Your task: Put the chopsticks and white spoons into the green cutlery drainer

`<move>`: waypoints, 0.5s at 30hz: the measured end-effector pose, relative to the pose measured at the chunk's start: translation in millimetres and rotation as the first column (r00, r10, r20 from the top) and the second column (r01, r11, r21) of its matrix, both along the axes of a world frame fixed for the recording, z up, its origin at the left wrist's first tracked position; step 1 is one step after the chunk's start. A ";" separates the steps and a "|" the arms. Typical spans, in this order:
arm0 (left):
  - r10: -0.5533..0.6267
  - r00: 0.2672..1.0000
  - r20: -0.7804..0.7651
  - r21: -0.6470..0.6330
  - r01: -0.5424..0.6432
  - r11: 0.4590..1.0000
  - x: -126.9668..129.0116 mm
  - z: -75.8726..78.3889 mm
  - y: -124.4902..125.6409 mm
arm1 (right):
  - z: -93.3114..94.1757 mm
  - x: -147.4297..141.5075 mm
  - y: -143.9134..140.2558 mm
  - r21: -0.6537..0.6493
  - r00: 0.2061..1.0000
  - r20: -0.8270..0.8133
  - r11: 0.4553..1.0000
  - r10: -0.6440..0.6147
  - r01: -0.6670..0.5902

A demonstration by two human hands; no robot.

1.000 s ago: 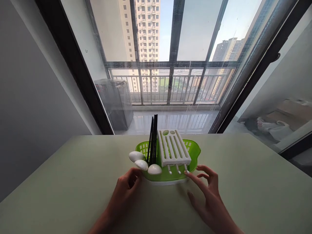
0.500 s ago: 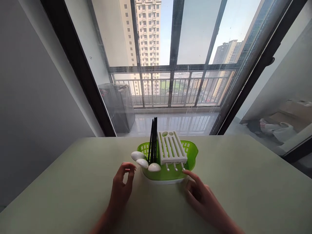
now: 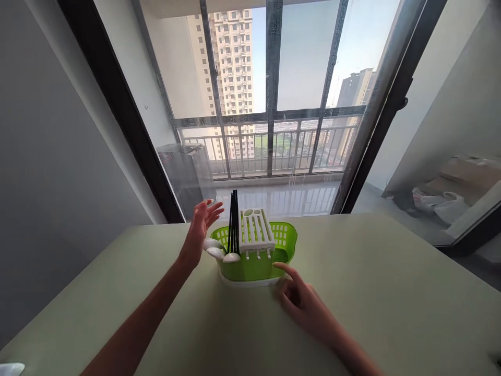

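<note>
A green basket (image 3: pixel 250 271) with a white base stands on the table. A white slotted rack (image 3: pixel 256 245) with small hooks hangs at its front rim. Black chopsticks (image 3: pixel 234 222) stand upright just left of the rack. Several white spoons (image 3: pixel 231 258) lean at the basket's left front, bowls outward. My left hand (image 3: pixel 199 230) is raised beside the basket's left end, fingers spread, holding nothing. My right hand (image 3: pixel 303 300) is at the front right, index finger stretched to the basket wall, the other fingers curled; whether the fingertip touches is hard to tell.
The pale green table (image 3: pixel 371 292) spreads around the basket. Part of a white object (image 3: pixel 11 369) shows at the lower left corner. Beyond the table's far edge are a glass door and a balcony railing (image 3: pixel 282 151).
My left hand has risen forward beside the chopsticks, its fingers now spread out of their earlier curl. My right hand still points at the basket's front. The view has shifted right.
</note>
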State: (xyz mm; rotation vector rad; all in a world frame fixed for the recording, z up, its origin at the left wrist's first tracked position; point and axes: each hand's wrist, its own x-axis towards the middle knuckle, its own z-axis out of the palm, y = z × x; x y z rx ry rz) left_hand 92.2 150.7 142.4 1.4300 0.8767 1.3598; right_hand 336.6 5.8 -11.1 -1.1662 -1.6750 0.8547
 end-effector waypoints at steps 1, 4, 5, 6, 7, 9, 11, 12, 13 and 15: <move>-0.026 1.000 -0.010 -0.019 0.026 0.999 3.7 2.1 3.1 | 0.6 -0.2 0.4 0.004 1.000 -0.006 1.000 0.002 -0.002; -0.052 0.997 -0.052 -0.069 0.048 0.996 13.5 7.6 8.6 | 1.9 -0.4 1.6 0.014 1.000 -0.012 1.000 0.007 -0.007; -0.044 0.996 -0.072 -0.082 0.038 0.996 16.0 10.0 8.9 | 2.2 -0.4 1.9 0.017 1.000 -0.012 1.000 0.009 -0.009; -0.031 0.994 -0.101 -0.092 0.022 0.995 17.9 12.9 8.6 | 2.3 -0.3 2.2 0.019 1.000 -0.012 1.000 0.013 -0.013; -0.021 0.990 -0.141 -0.103 0.007 0.995 19.4 16.2 7.8 | 2.4 -0.2 2.4 0.020 1.000 -0.010 1.000 0.015 -0.015; -0.031 0.971 -0.238 -0.130 -0.001 0.992 20.7 23.6 6.4 | 2.5 0.0 2.5 0.020 1.000 -0.008 1.000 0.014 -0.013; -0.078 0.944 -0.322 -0.172 0.022 0.985 21.0 30.7 7.0 | 3.0 0.1 2.4 0.020 1.000 -0.007 1.000 0.010 -0.010; -0.104 0.931 -0.349 -0.201 0.035 0.979 21.3 33.7 8.5 | 3.4 0.0 2.3 0.019 1.000 -0.009 1.000 0.009 -0.009; -0.123 0.922 -0.367 -0.231 0.038 0.972 21.8 36.1 10.7 | 3.9 -0.2 2.2 0.018 1.000 -0.014 1.000 0.010 -0.009; -0.147 0.909 -0.391 -0.285 0.032 0.958 24.1 39.2 16.4 | 5.3 -0.8 2.2 0.018 1.000 -0.023 1.000 0.012 -0.011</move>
